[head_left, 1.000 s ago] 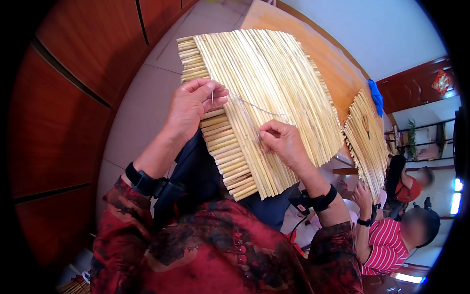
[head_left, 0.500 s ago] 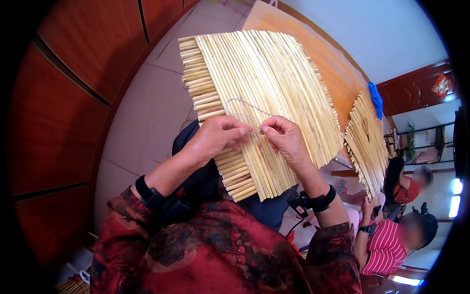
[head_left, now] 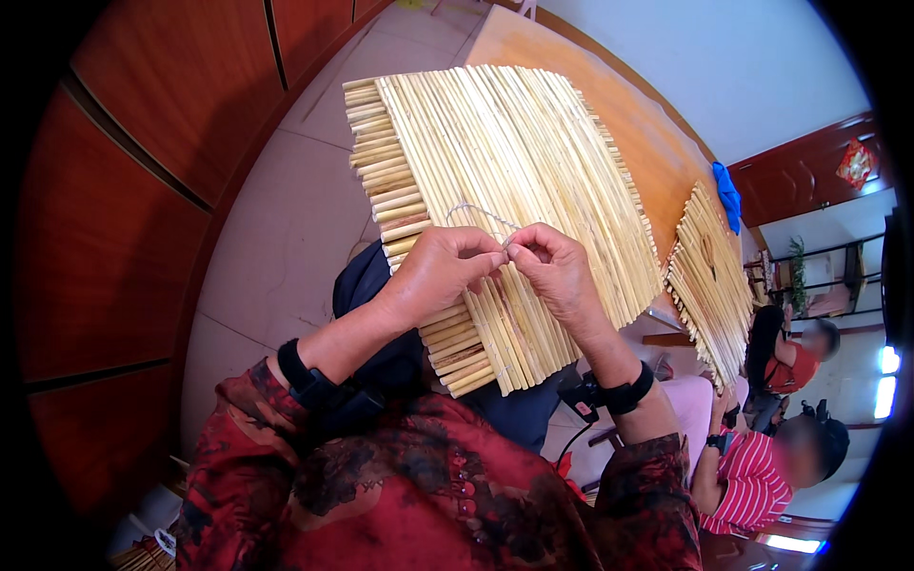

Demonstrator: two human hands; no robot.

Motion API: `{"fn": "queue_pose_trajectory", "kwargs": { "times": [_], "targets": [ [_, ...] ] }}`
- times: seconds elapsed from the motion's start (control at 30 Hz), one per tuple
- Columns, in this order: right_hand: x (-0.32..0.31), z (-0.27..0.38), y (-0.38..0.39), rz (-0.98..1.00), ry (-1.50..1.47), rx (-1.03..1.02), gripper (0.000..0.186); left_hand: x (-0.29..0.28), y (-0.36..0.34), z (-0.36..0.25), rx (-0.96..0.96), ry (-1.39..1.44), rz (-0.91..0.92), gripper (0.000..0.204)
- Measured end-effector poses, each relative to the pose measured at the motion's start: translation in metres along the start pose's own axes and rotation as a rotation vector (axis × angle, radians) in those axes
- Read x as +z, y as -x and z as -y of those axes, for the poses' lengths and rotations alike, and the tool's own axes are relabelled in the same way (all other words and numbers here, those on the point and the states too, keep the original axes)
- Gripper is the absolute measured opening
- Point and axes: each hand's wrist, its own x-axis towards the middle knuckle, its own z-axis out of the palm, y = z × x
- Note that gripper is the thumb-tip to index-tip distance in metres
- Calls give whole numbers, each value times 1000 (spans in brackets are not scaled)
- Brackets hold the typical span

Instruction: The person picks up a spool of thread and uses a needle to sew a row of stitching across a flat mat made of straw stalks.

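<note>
A panel of pale straw-coloured stalks (head_left: 533, 162), laid in two crossing layers, rests across my lap and reaches onto the table. Over its near left part, my left hand (head_left: 445, 269) and my right hand (head_left: 550, 271) meet fingertip to fingertip. Both hands pinch a thin grey cord (head_left: 483, 211), which loops on the stalks just beyond the fingers. The exact spot where the cord passes between the fingertips is too small to make out. Crosswise stalk ends (head_left: 388, 171) stick out along the panel's left edge.
An orange-brown wooden table (head_left: 657, 143) supports the panel's far side. A second stalk panel (head_left: 709, 271) lies to the right, near a blue cloth (head_left: 727, 195). A co-worker in a striped shirt (head_left: 752, 481) sits at the right. Reddish wooden cabinets (head_left: 124, 219) line the left.
My left hand has moved right, so its fingertips now meet those of my right hand. The cord's loop looks smaller and flatter.
</note>
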Motion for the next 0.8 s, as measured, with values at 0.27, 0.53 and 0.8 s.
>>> {"fn": "queue_pose_trajectory", "kwargs": {
  "times": [0.27,0.53,0.8],
  "targets": [
    [-3,5,4,21,0,215,9,-11,-3,14,9,2,-106,15],
    [0,4,14,41,-626,272,11,-17,9,11,-63,653,71,13],
    [-23,19,18,100,-772,179,14,-79,39,-30,307,652,-154,13]
  ]
}}
